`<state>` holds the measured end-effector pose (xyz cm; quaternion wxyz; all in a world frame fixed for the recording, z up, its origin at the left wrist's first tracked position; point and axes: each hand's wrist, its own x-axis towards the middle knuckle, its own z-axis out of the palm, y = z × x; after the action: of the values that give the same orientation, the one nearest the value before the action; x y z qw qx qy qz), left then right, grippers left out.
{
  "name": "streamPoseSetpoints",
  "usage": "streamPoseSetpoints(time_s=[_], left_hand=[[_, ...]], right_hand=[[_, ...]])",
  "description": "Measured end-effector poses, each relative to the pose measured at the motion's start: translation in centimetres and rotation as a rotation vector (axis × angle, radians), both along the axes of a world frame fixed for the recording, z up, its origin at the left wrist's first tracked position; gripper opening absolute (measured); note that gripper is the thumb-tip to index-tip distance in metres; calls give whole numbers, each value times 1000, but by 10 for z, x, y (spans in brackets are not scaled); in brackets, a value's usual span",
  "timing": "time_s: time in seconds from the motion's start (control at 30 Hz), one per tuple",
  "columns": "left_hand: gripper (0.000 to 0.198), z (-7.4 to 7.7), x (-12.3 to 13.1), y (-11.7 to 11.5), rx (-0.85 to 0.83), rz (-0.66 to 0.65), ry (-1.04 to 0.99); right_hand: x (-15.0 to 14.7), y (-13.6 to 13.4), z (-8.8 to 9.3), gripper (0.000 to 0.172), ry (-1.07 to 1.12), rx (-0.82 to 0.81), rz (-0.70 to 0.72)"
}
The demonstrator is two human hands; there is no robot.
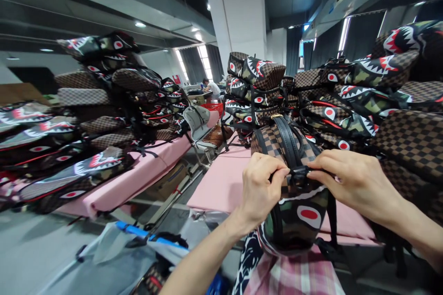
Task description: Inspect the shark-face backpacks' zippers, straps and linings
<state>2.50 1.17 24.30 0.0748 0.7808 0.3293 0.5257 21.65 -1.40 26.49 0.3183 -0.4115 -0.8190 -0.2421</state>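
Observation:
A backpack (297,212) with brown checker, camouflage and a shark-mouth print rests on my lap against the pink-covered table (221,184). My left hand (259,189) pinches a black strap (294,173) at the middle of the bag. My right hand (349,179) pinches the same strap from the other side. Both hands are closed on it, fingertips almost meeting. Two black shoulder straps (289,140) run up over the bag's top.
Piles of the same shark-print backpacks stand on a pink table at the left (104,115), in the middle (256,87) and at the right (374,97). An aisle with a grey chair (197,122) runs between the tables. A person sits far back (209,85). Plastic wrap lies on the floor (114,239).

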Motion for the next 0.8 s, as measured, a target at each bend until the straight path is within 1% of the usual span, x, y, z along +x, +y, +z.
streamPoseSetpoints(time_s=[0.13, 0.23, 0.27, 0.3, 0.37, 0.4, 0.43, 0.47, 0.5, 0.53, 0.57, 0.63, 0.7, 0.73, 0.77, 0.8], left_hand=[[15, 2, -3, 0, -16, -13, -26], [18, 2, -25, 14, -163, -59, -107], [20, 1, -35, 20, -195, -28, -123], [23, 0, -45, 28, -194, 48, -129], [32, -3, -63, 39, -109, 264, -110], [36, -4, -68, 42, -57, 336, -91], [36, -4, -70, 43, -27, 358, -77], [33, -2, -69, 42, -37, 323, -74], [28, 2, -66, 40, -83, 245, -97], [24, 8, -60, 36, -165, 139, -151], [22, 16, -53, 33, -281, 16, -234], [21, 36, -34, 28, -603, -282, -401], [20, 55, -12, 29, -926, -562, -498], [21, 63, -1, 32, -1054, -647, -519], [23, 69, 9, 37, -1144, -686, -535], [26, 73, 19, 44, -1198, -682, -551]], right_hand=[[0, 1, 2, 18, -20, -16, 23], [4, 2, -1, 18, 58, -83, 41], [5, 2, -2, 17, 88, -107, 51], [7, 2, -3, 16, 113, -129, 65], [9, 2, -6, 17, 140, -167, 102], [9, 3, -7, 17, 147, -183, 118], [8, 3, -7, 18, 155, -198, 131], [7, 3, -7, 19, 164, -202, 136], [5, 4, -7, 19, 169, -192, 127], [3, 5, -7, 19, 169, -167, 108], [1, 6, -6, 18, 164, -138, 91], [-2, 7, -5, 17, 159, -135, 103], [-1, 9, -5, 16, 229, -242, 168], [3, 10, -5, 15, 302, -309, 195], [8, 10, -6, 16, 397, -369, 206], [15, 9, -7, 18, 510, -413, 198]])
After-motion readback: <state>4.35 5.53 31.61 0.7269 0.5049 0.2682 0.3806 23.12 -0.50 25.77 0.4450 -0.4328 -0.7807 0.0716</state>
